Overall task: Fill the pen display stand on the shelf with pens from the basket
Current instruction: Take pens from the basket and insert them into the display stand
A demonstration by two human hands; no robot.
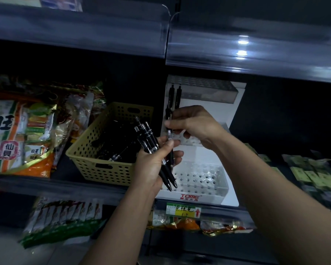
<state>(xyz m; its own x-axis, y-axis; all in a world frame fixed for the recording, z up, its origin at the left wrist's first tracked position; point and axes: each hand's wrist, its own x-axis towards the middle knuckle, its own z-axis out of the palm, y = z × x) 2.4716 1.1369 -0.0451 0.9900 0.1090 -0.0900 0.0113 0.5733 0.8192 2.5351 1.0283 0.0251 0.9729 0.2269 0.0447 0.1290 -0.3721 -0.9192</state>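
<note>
Pinching 1 black pen (169,131) between thumb and forefinger, the right hand (195,127) sits in front of the left edge of the pen display stand (189,197). Its other fingers curl loosely behind.

- Pen axis: near vertical, clicker end up. The lower end passes behind the left thumb, so I cannot tell whether the tip is in a hole.
- Target: the middle tier (191,141) of holes lies just below and right of the pinching fingers. The lower tier (201,176) is nearer and below it. Both show bare holes.
- Top tier: 2 seated pens (171,94) stand upright at its far-left end, directly above the held pen.
- Left hand (153,165): fingers wrapped round a bundle of pens (149,138), at least 3. They slant with tips down to the right, in front of the stand's lower-left corner.
- Basket (96,165): yellow, perforated, on the shelf (65,185) just left of the stand, dark pens inside.
- Right hand is the nearer one to the holes; wrist is bent inward, forearm coming up from the lower right.

Judgement: the coming move is a short straight drop along the pen's own axis, so keeping it upright over 1 hole matters most.

Snack bags (17,134) lie far left.
</note>
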